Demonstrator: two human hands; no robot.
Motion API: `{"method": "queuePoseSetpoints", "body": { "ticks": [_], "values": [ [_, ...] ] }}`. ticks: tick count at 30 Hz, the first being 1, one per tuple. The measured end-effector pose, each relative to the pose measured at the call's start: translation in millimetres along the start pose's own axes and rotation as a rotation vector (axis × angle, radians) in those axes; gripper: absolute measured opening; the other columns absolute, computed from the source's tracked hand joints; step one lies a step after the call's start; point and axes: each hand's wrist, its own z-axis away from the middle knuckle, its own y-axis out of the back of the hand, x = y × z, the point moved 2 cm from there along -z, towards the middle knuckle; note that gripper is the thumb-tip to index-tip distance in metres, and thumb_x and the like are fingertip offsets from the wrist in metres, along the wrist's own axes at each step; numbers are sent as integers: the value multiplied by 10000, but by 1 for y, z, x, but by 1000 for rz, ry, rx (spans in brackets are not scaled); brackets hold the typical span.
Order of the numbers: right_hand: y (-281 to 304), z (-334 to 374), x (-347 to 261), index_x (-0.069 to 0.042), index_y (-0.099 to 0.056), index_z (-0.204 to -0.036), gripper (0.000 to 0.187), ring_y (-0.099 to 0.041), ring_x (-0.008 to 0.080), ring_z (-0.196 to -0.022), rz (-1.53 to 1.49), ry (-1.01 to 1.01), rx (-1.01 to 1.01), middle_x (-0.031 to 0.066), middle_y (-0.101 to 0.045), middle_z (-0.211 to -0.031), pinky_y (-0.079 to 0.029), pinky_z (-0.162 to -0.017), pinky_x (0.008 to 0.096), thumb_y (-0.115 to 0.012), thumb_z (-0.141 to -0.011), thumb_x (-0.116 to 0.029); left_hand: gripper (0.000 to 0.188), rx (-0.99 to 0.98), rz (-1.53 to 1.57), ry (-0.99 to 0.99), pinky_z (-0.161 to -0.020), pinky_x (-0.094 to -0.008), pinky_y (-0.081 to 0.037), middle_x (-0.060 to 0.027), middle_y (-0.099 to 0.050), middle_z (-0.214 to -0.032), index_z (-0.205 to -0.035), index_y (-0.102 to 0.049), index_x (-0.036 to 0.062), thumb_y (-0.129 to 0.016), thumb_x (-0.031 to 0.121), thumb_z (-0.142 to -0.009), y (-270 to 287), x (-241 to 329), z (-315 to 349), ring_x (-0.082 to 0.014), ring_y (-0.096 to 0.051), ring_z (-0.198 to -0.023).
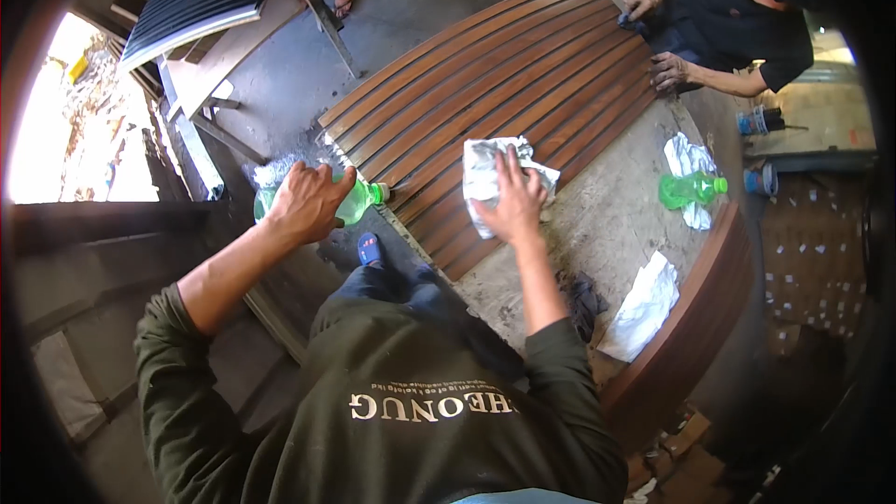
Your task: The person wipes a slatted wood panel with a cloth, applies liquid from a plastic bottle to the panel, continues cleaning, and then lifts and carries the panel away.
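My left hand [313, 198] is closed around a clear green plastic bottle [353, 203]. The bottle lies sideways in the grip, its green cap [379, 193] pointing at the left edge of the slatted wooden panel [485, 84]. Under my right hand [511, 198] is a crumpled white cloth [481, 168]. The fingers lie over the cloth on the brown slats, near the panel's front edge; the palm side is hidden.
A co-worker [747, 28] at the far right rests both hands by the panel. On the grey table [597, 191] are a second green bottle [689, 190], a white cloth [646, 308] and a dark rag [586, 306]. A brown board [695, 317] stands along the right edge.
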Motion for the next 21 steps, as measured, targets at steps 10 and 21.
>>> {"method": "queuePoseSetpoints", "body": {
  "ticks": [10, 21],
  "values": [
    [-37, 34, -101, -45, -491, -1229, 439, -408, 375, -1213, -471, 124, 281, 142, -453, -1357, -256, -1060, 466, -490, -831, -231, 491, 256, -110, -192, -790, -368, -355, -104, -547, -718, -1201, -497, 26, -578, 153, -734, -2, -37, -7, -241, -577, -718],
    [-36, -93, -206, -149, -340, -1414, 589, -221, 397, -1365, -281, 279, 178, 88, -261, -1501, -64, -1075, 625, -471, -858, -291, 513, 143, -39, 111, -894, -376, -340, -110, -649, -885, -1247, -453, 2, -566, 255, -816, -9, -100, -24, -219, -617, -879]
  ]
}}
